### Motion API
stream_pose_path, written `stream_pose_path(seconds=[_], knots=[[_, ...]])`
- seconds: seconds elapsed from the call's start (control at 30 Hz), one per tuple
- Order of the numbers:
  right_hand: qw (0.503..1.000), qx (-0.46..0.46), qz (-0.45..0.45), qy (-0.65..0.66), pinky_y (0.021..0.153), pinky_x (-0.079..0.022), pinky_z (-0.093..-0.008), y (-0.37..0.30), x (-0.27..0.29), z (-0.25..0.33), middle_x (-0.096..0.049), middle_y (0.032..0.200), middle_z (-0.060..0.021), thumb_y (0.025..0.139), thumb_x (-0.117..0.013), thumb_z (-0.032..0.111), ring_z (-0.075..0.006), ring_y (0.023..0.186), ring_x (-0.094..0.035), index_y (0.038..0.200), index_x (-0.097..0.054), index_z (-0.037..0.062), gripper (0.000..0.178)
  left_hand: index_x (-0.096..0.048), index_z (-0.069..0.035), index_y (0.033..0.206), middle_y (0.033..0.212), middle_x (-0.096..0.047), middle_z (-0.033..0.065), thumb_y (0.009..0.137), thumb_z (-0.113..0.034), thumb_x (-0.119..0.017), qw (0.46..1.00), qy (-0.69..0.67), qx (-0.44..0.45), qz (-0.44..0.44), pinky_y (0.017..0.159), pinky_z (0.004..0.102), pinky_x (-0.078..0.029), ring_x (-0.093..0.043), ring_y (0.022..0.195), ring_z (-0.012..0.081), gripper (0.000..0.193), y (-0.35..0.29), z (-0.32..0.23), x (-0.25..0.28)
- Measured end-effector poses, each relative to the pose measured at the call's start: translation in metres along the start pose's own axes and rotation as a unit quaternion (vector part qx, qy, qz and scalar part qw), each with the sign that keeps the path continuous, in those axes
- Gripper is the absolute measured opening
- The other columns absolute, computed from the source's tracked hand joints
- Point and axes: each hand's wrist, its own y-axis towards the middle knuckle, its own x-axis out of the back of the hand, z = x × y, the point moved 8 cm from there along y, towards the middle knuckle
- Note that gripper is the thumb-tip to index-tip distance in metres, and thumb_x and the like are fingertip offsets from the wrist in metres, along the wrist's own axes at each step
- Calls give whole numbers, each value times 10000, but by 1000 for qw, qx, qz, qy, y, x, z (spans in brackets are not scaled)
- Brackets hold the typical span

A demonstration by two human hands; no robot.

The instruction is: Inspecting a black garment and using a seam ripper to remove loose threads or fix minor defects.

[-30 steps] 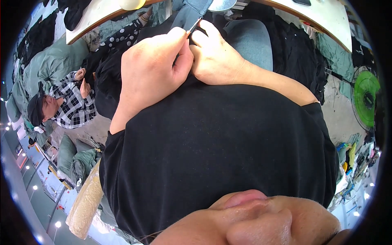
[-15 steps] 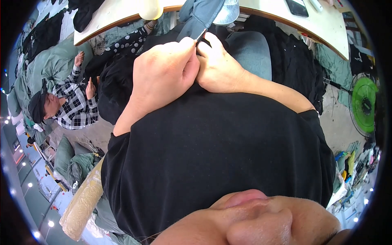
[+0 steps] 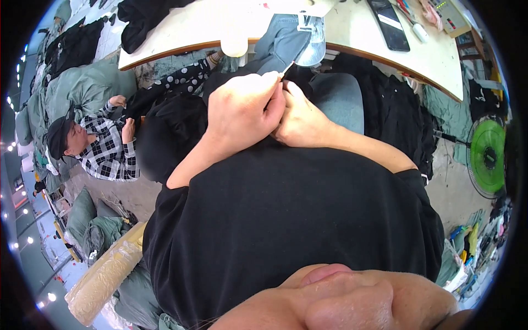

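My hands are close together in front of my black shirt, just below the table's edge. My left hand is closed in a pinch at the lower end of a grey-blue cloth. My right hand is closed right against it, its fingers curled and partly hidden. A thin, pale, pointed edge sticks up between the fingertips, too small to name. From the hands the cloth runs up onto the table beside a shiny metal plate with a white fitting above it.
The white table has a brown edge and carries a phone at the right. A pale rounded object sits at its front edge. A green fan stands right. At left, a person in a checked shirt sits near green bundles.
The view has shifted, so the table and my hands appear lower and more of the tabletop shows. Both hands stay closed together by the cloth. The person at left has lowered a hand.
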Motion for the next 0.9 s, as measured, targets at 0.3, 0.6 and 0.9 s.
stream_pose_path(seconds=[0.3,0.6,0.9], knots=[[975,-77,-29,206,829,-494,-458,-11,-17,-18,-645,936,-149,673,-700,-38,-340,990,-612,928,-670,23,264,-651,-59,840,681,-634,104,855,-126,-694,999,-9,10,-42,552,387,-515,-653,606,300,81,10,-7,-9],[871,-296,13,393,623,-487,-400,6,-10,-38,-589,698,-95,752,-647,-37,-237,678,-607,849,-614,17,116,-624,-54,842,665,-627,114,855,-124,-690,999,-12,10,-52,535,390,-510,-650,586,300,97,16,-1,-10],[989,-66,-2,135,916,-466,-506,-1,-6,-17,-678,944,-119,590,-771,65,-371,1023,-621,822,-701,71,242,-612,-58,809,646,-617,129,852,-151,-672,997,-41,50,-36,538,431,-506,-640,585,324,119,6,3,-4]])
